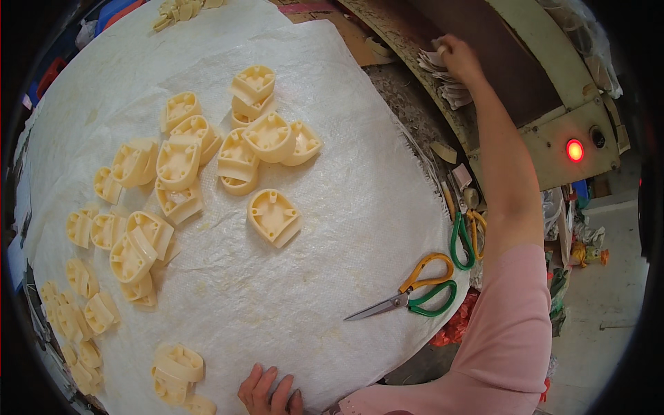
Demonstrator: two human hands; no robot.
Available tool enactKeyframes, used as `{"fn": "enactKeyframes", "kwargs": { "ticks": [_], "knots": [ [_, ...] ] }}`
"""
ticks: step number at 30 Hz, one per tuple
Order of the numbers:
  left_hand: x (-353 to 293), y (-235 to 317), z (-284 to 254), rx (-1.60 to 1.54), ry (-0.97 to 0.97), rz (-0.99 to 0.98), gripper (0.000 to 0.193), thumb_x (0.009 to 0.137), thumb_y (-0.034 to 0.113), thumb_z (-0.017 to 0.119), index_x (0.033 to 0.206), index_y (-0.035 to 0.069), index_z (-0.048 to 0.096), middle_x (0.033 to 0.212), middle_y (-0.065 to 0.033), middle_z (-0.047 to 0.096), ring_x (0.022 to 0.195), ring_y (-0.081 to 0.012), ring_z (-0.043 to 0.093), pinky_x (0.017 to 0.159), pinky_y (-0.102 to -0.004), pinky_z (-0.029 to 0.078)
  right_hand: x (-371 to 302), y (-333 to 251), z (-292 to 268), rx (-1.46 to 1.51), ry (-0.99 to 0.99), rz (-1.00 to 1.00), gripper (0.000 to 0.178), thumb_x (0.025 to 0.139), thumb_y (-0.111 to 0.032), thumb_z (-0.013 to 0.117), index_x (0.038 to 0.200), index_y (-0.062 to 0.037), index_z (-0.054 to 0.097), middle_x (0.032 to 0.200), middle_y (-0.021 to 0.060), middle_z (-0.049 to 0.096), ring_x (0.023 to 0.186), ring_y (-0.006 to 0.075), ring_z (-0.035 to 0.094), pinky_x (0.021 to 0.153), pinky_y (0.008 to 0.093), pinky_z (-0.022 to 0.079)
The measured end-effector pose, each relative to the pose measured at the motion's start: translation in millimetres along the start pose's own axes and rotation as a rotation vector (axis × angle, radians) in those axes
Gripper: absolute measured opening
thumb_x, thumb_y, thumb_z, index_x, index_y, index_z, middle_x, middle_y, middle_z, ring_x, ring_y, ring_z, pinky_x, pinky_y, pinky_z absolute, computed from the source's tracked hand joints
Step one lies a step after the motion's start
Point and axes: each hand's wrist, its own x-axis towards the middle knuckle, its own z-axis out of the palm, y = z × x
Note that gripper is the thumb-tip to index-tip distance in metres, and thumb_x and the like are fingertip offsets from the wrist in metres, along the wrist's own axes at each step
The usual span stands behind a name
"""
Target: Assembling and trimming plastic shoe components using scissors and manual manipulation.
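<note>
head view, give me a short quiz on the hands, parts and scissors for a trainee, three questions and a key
1. Pick one: of the left hand and the right hand, which is at the pale pieces by the machine? a) left; b) right; c) neither.
2. True or false: the cream plastic parts on the white sheet lie to the right of the scissors there.
3. Fill in: the machine's round light glows ____.

Key: 1: b. 2: false, they lie to the left. 3: red.
</note>
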Motion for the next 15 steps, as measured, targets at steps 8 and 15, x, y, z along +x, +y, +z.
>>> {"fn": "enactKeyframes", "kwargs": {
  "ticks": [8, 15],
  "knots": [
    [-0.1, 0.1, 0.8, -0.007, 0.007, -0.010, 0.027, 0.074, 0.008, 0.066, 0.101, 0.005, 0.066, 0.116, -0.0151, 0.056, 0.111, -0.0388, 0.052, 0.088, -0.0453, 0.041, -10.5, 2.8, -6.2, 0.004, -0.320, -0.095, 0.044, 0.081, -0.010, 0.057, 0.125, -0.0184, 0.054, 0.117, 0.0122, 0.060, 0.110, 0.0313, 0.055, 0.094, 0.0403, 0.045],
    [-1.2, 0.7, 1.8, -0.020, 0.031, -0.016, 0.023, 0.076, 0.008, 0.065, 0.099, 0.004, 0.066, 0.115, -0.0157, 0.057, 0.110, -0.0386, 0.052, 0.088, -0.0448, 0.041, -18.8, -8.0, -4.4, -0.254, -0.275, -0.239, 0.041, 0.084, -0.006, 0.052, 0.123, -0.0173, 0.052, 0.114, 0.0104, 0.061, 0.108, 0.0315, 0.055, 0.090, 0.0437, 0.046]
  ]
}}
